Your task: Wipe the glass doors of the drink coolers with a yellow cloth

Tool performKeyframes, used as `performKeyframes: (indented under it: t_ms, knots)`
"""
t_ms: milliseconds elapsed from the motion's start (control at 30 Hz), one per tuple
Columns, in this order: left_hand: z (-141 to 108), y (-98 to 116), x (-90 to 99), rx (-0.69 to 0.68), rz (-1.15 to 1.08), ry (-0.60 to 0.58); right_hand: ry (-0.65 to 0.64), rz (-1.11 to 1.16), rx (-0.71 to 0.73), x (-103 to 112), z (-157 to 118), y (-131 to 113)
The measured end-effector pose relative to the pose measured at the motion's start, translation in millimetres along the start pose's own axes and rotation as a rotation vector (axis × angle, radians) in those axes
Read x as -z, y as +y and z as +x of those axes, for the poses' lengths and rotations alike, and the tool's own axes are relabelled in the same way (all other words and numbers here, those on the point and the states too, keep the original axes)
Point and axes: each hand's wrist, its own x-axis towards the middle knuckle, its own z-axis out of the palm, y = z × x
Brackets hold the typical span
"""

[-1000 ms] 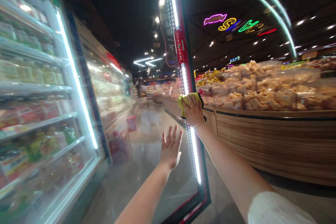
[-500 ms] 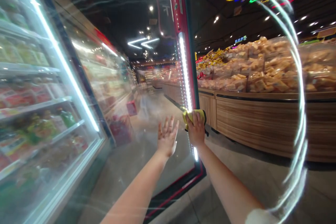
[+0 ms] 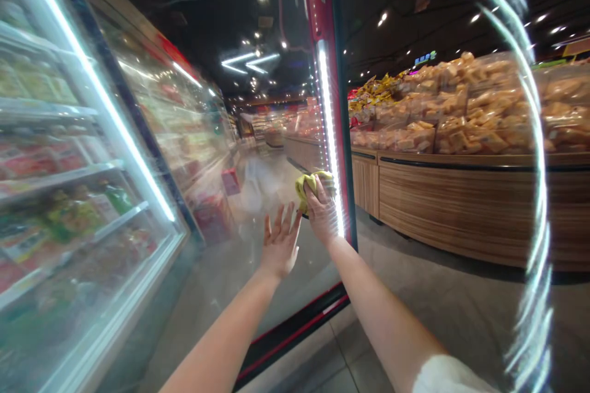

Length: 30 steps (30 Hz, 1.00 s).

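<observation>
My right hand presses a crumpled yellow-green cloth against the glass door, just left of the lit strip on its red and dark frame. The fingers are bent over the cloth. Lower and to the left, my left hand is spread with fingers stretched out, at the glass. Whether its palm rests on the pane is hard to tell. It holds nothing.
To the left stands a lit cooler with shelves of bottles and packages. On the right a curved wood-panelled counter carries heaps of bagged goods. The door's bottom frame hangs above the tiled floor.
My right hand has moved the cloth left and slightly up, off the door's lit edge onto the glass. My left hand has shifted a little left.
</observation>
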Motion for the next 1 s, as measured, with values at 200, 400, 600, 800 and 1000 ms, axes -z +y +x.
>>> performKeyframes:
  t_ms: [200, 400, 600, 800, 1000]
  knots:
    - [-29.2, -19.7, -3.1, 0.088, 0.039, -0.002, 0.114, 0.171, -0.176, -28.1, -62.4, -1.7]
    - [-45.1, -34.6, -4.3, 0.086, 0.034, 0.042, 0.141, 0.150, -0.289, -32.8, -27.7, -10.8]
    - [-58.5, -38.4, -0.6, 0.114, 0.005, 0.049, 0.122, 0.244, -0.174, -32.7, -41.8, -19.2]
    - [-82.1, -50.3, 6.9, 0.190, 0.001, 0.056, 0.161, 0.188, -0.313, -30.2, -35.6, -19.9]
    - [-100.9, -56.4, 14.0, 0.263, -0.009, 0.072, 0.000, 0.105, -0.035, -35.5, -49.5, -47.2]
